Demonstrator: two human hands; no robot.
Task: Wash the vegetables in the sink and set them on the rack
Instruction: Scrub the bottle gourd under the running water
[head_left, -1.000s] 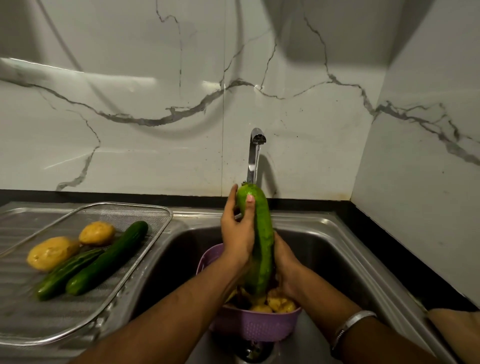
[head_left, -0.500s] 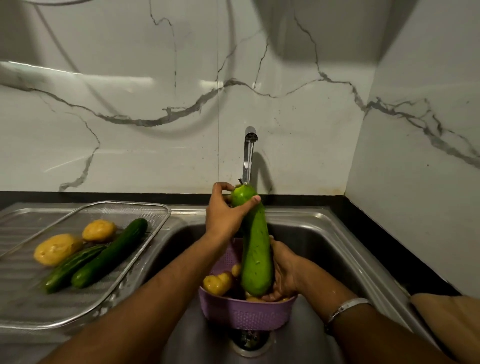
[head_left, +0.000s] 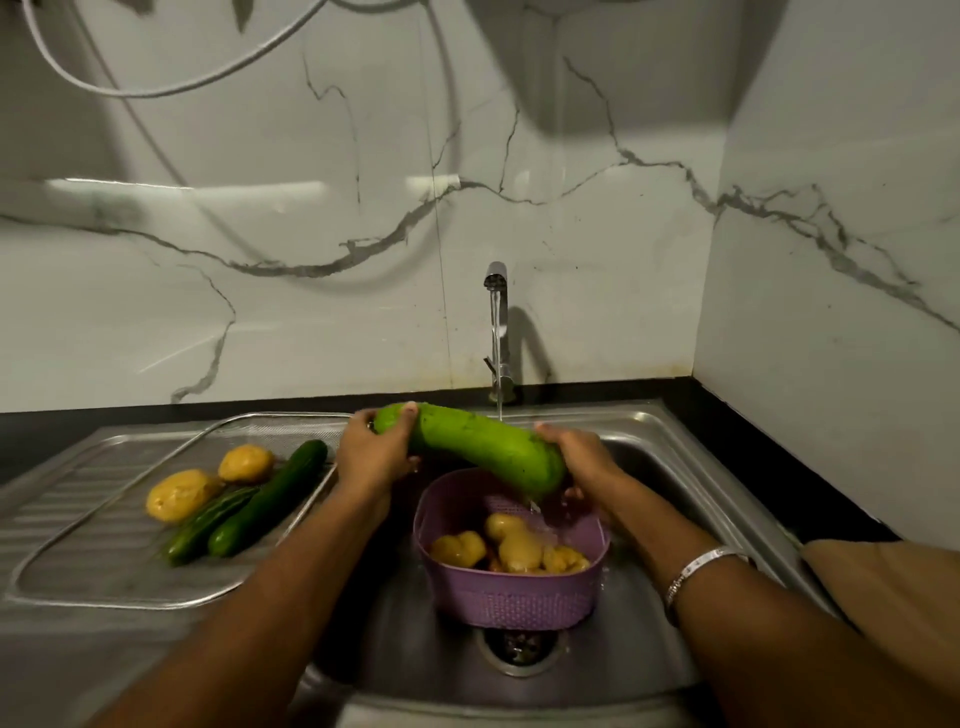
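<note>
The green gourd (head_left: 472, 447) we hold by both ends, left hand (head_left: 371, 457) and right hand (head_left: 582, 457) curled around it, so the tap (head_left: 496, 332) water rinses its middle.

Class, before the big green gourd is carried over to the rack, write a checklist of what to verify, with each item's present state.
1. Left hand grips the gourd at its stem end: ok.
2. Right hand holds the other end: ok.
3. Free space on the rack beside the cucumbers and potatoes: ok.
4. Gourd fully rinsed: cannot tell.
5. Tap turned off: not ok, water is running.
6. Purple basket emptied: not ok, potatoes lie in it.
</note>
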